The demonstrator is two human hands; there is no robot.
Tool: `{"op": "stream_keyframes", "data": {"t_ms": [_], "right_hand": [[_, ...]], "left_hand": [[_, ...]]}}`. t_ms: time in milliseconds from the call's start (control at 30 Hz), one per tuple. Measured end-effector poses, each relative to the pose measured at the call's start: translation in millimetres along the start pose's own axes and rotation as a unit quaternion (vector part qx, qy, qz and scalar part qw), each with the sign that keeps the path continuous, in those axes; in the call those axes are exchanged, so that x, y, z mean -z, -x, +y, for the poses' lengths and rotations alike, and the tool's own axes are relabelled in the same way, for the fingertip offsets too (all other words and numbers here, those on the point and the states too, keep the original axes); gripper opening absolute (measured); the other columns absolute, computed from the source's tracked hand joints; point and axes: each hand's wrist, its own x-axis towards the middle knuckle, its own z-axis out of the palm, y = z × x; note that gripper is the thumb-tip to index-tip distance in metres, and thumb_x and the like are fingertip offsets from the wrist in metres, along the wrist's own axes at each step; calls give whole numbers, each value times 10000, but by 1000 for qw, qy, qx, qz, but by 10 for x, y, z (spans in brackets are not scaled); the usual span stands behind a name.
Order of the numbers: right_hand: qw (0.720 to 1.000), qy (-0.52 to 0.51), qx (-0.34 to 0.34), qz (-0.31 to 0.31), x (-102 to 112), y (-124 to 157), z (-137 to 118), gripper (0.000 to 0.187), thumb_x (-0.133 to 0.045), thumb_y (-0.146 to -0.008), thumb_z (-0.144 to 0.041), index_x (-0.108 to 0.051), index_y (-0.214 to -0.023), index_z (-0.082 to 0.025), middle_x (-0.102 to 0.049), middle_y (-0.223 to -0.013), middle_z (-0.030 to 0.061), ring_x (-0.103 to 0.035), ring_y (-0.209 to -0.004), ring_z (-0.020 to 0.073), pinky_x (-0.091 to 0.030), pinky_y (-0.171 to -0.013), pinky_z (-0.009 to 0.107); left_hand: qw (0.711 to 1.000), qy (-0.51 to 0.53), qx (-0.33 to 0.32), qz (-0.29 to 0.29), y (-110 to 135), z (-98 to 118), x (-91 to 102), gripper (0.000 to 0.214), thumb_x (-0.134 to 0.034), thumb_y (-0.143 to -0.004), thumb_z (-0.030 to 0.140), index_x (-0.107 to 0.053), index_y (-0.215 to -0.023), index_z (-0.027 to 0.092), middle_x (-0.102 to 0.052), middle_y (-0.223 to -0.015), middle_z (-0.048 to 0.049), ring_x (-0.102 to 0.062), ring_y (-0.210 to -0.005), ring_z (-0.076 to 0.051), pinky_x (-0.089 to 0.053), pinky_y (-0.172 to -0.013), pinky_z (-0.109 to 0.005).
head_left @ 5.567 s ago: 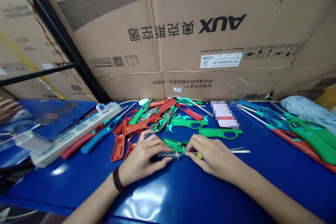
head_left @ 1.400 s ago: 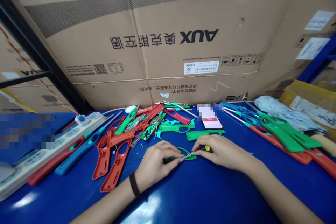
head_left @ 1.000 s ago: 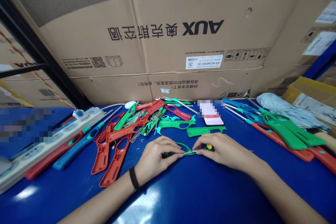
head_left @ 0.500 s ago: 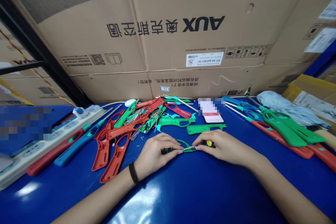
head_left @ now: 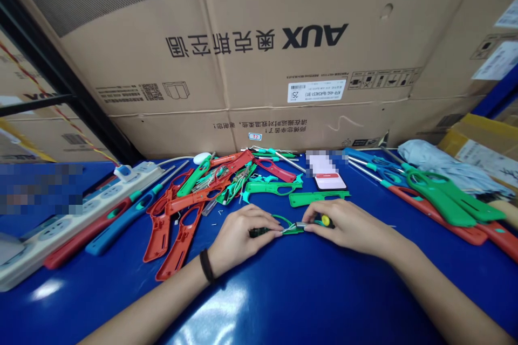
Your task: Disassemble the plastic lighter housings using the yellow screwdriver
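Note:
My left hand [head_left: 238, 233] rests on the blue table [head_left: 291, 291] with its fingers pinched on the left end of a small green lighter part [head_left: 288, 225]. My right hand [head_left: 343, 225] is closed on the other end, with a small yellow-tipped tool [head_left: 325, 220] showing between its fingers. A thin metal piece [head_left: 301, 224] shows between the two hands. A black band is on my left wrist.
Red and green lighter shells [head_left: 190, 210] lie piled behind my left hand. A white power strip [head_left: 76, 215] and long red and blue lighters sit at left. A phone [head_left: 327, 178] lies behind, more long lighters [head_left: 437, 199] at right, a cardboard box [head_left: 259, 54] behind.
Over the last seconds the hands stayed on the green part. The right hand has shifted slightly to the right, and the metal piece now shows between the hands. The view has moved a little.

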Motion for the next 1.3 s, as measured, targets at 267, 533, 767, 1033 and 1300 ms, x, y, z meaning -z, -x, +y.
{"op": "stream_keyframes", "data": {"t_ms": [267, 533, 767, 1033, 1300], "right_hand": [[999, -11, 32, 15, -59, -26, 42, 95, -622, -825, -307, -677, -834, -230, -711, -870, 2, -638, -801, 173, -440, -684, 256], [998, 9, 63, 6, -97, -31, 31, 92, -610, -837, -241, -700, -842, -222, -684, -823, 6, -626, -752, 155, -441, -663, 245], [992, 97, 86, -6, -120, 79, -72, 244, -469, -888, -140, -695, -934, -219, -676, -885, 45, -632, -802, 178, -479, -705, 269], [982, 175, 76, 8, -227, 170, -99, 335, -416, -869, -60, -668, -1038, -202, -676, -965, 74, -663, -802, 182, -534, -720, 280], [945, 311, 84, 57, -411, 132, -117, 347, -491, -779, -15, -654, -1044, -170, -663, -833, 68, -646, -700, 193, -501, -517, 247]], "left_hand": [[1000, -10, 20, 6, 9, 32, -6, 110, -649, -800, 262, -724, -873, 230, -714, -906, -26, -648, -832, -173, -518, -779, -310], [999, -9, 39, 6, 17, 30, -16, 154, -694, -771, 372, -734, -850, 246, -702, -925, -24, -645, -849, -178, -517, -778, -311], [999, -5, 41, 9, 14, 13, -28, 98, -648, -819, 297, -731, -834, 247, -703, -913, -10, -639, -835, -165, -509, -787, -301], [999, 11, 50, -4, 11, 30, -8, 135, -633, -830, 282, -723, -930, 266, -699, -947, -4, -639, -857, -161, -507, -808, -296], [999, 31, 23, -14, 36, 29, -5, 141, -655, -798, 225, -734, -908, 264, -687, -1015, -10, -648, -913, -161, -506, -846, -282]]}}
